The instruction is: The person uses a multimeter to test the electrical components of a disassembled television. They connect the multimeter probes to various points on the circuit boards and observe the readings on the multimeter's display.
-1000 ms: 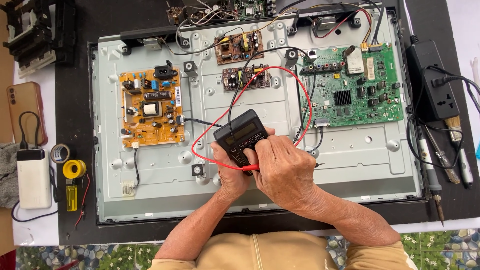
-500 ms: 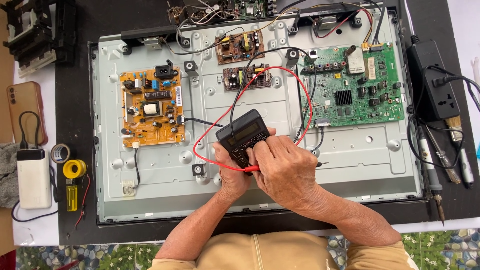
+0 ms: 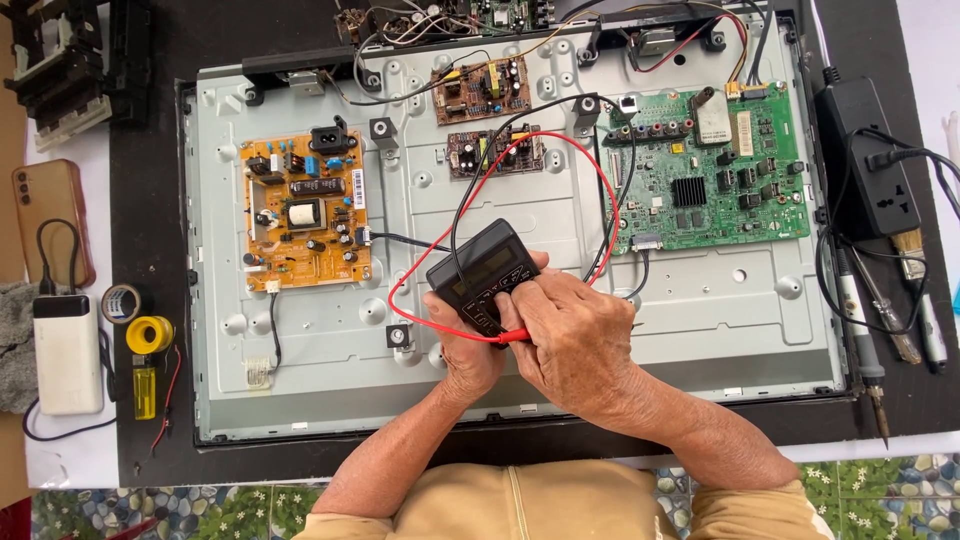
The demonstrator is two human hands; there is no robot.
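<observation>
Between both hands (image 3: 530,335) (fingers wrapped): black multimeter (image 3: 485,270).

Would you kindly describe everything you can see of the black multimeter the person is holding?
The black multimeter is a small, flat, rectangular handheld unit, apparently plastic, with a greyish display window across its upper part. It sits tilted, face up, above the metal back panel of an opened television. The left hand cradles its lower left edge, while the right hand covers its lower part with fingers on the face. A red lead and a black lead loop away from it.
</observation>
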